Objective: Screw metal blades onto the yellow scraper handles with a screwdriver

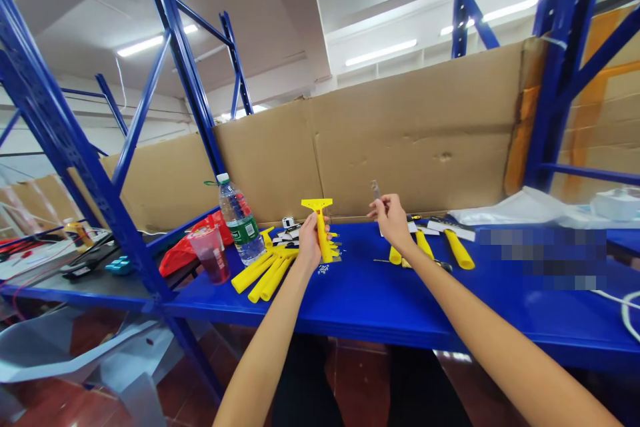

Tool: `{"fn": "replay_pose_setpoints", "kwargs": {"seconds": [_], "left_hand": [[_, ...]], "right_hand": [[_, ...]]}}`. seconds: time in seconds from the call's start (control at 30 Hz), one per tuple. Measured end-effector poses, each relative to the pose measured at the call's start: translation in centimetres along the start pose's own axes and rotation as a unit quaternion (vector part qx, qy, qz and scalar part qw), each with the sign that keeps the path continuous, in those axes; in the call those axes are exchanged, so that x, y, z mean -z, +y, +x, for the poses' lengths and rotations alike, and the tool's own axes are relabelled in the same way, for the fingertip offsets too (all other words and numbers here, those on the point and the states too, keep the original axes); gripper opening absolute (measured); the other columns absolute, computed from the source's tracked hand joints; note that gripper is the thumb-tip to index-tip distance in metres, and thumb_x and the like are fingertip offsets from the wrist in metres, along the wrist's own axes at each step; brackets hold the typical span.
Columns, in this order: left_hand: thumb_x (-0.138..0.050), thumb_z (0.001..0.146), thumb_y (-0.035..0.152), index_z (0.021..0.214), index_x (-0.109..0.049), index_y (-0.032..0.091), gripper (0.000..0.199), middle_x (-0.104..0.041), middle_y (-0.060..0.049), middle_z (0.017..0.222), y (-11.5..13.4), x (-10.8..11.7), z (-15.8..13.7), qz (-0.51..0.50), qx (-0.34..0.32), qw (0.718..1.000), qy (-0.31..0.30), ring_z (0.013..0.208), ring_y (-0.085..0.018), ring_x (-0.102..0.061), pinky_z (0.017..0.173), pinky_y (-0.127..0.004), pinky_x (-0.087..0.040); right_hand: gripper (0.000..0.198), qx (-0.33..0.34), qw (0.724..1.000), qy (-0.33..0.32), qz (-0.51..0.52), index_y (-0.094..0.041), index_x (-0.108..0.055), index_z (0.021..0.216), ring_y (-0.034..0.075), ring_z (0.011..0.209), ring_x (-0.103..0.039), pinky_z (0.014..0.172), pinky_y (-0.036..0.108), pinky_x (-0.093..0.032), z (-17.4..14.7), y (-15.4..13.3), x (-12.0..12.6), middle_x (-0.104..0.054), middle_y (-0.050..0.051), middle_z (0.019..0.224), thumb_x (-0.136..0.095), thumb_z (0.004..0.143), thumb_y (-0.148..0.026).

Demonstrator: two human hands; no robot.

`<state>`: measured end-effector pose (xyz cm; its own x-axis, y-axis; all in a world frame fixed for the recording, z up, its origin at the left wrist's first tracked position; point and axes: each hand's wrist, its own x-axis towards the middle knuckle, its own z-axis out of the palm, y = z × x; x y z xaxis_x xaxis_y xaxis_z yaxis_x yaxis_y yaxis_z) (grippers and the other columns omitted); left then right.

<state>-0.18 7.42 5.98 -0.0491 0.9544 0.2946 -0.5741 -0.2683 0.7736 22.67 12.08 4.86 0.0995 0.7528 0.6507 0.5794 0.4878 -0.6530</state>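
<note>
My left hand [309,243] is closed around a yellow T-shaped scraper handle [323,227], its wide head pointing up. To the right, my right hand [393,219] pinches a small narrow greyish piece [375,189] that sticks up from the fingertips; its exact kind is unclear. Left of my left hand, several yellow handles [270,275] lie in a pile. Small silvery parts [323,269] are scattered on the blue table [350,307] just below it. Beyond my right wrist lie more yellow handles [459,250], with flat whitish and black strips at their heads.
A water bottle [241,220] and a reddish plastic cup [210,255] stand at the left. A cardboard wall [410,140] closes off the back, between blue rack posts [555,73]. White plastic sheeting [525,208] lies at the right rear.
</note>
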Motion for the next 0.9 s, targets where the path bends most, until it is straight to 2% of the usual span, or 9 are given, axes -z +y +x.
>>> {"fn": "replay_pose_setpoints", "kwargs": {"seconds": [0.1,0.17,0.33,0.47,0.6,0.73,0.9], "left_hand": [[-0.087,0.086,0.045,0.109,-0.066,0.019,0.041,-0.069,-0.001,0.090,-0.4,0.6,-0.3,0.002,0.011,1.000,-0.002,0.061,-0.010,-0.058,0.050,-0.021,-0.044],[-0.088,0.085,0.045,0.108,-0.065,0.020,0.041,-0.069,-0.001,0.089,-0.6,0.9,-0.5,0.007,0.016,1.000,-0.006,0.061,-0.010,-0.058,0.050,-0.021,-0.044],[-0.090,0.081,0.047,0.104,-0.064,0.020,0.044,-0.068,-0.001,0.088,-0.9,1.1,-0.6,0.022,0.025,0.999,-0.023,0.061,-0.010,-0.058,0.051,-0.021,-0.044],[-0.091,0.078,0.049,0.104,-0.063,0.020,0.048,-0.068,-0.001,0.087,-0.9,1.0,-0.7,0.035,0.034,0.998,-0.035,0.061,-0.010,-0.058,0.051,-0.021,-0.045],[-0.092,0.076,0.049,0.103,-0.063,0.021,0.049,-0.070,-0.002,0.089,-0.8,0.8,-1.0,0.054,0.049,0.996,-0.056,0.061,-0.011,-0.059,0.049,-0.021,-0.046],[-0.093,0.075,0.048,0.109,-0.066,0.020,0.051,-0.073,-0.005,0.096,-0.8,0.6,-1.4,0.079,0.073,0.990,-0.086,0.066,-0.015,-0.064,0.046,-0.023,-0.049],[-0.093,0.074,0.043,0.114,-0.065,0.020,0.054,-0.075,-0.008,0.098,-1.1,0.4,-1.7,0.098,0.093,0.985,-0.109,0.069,-0.017,-0.067,0.046,-0.023,-0.050]], "right_hand": [[0.025,0.044,0.988,0.129,0.070,-0.026,-0.045,0.118,0.026,0.088,-0.075,0.085,0.040,-0.058,-0.3,-0.4,0.4,-0.076,0.014,0.108,-0.036,0.115,-0.049],[0.022,0.088,0.977,0.186,0.054,-0.027,-0.046,0.112,0.027,0.094,-0.071,0.090,0.043,-0.058,-0.5,-0.6,0.4,-0.072,0.013,0.106,-0.041,0.113,-0.048],[0.027,0.166,0.957,0.235,0.025,-0.026,-0.048,0.115,0.027,0.099,-0.065,0.094,0.047,-0.058,-0.3,-0.5,0.3,-0.063,0.015,0.115,-0.037,0.114,-0.050],[0.028,0.177,0.960,0.212,0.047,-0.025,-0.053,0.117,0.029,0.105,-0.068,0.097,0.047,-0.058,-0.5,-0.9,0.4,-0.066,0.016,0.116,-0.040,0.113,-0.049],[0.034,0.126,0.971,0.171,0.113,-0.023,-0.061,0.126,0.030,0.108,-0.073,0.098,0.045,-0.059,-1.1,-2.0,0.5,-0.074,0.017,0.121,-0.055,0.107,-0.050],[0.038,0.058,0.971,0.084,0.215,-0.023,-0.072,0.104,0.027,0.091,-0.072,0.087,0.042,-0.059,-1.3,-2.6,0.0,-0.078,0.009,0.100,-0.071,0.095,-0.060],[0.048,0.000,0.946,-0.026,0.323,-0.022,-0.076,0.091,0.023,0.083,-0.069,0.084,0.038,-0.057,-1.1,-2.6,-1.1,-0.078,0.005,0.089,-0.086,0.079,-0.068]]}}
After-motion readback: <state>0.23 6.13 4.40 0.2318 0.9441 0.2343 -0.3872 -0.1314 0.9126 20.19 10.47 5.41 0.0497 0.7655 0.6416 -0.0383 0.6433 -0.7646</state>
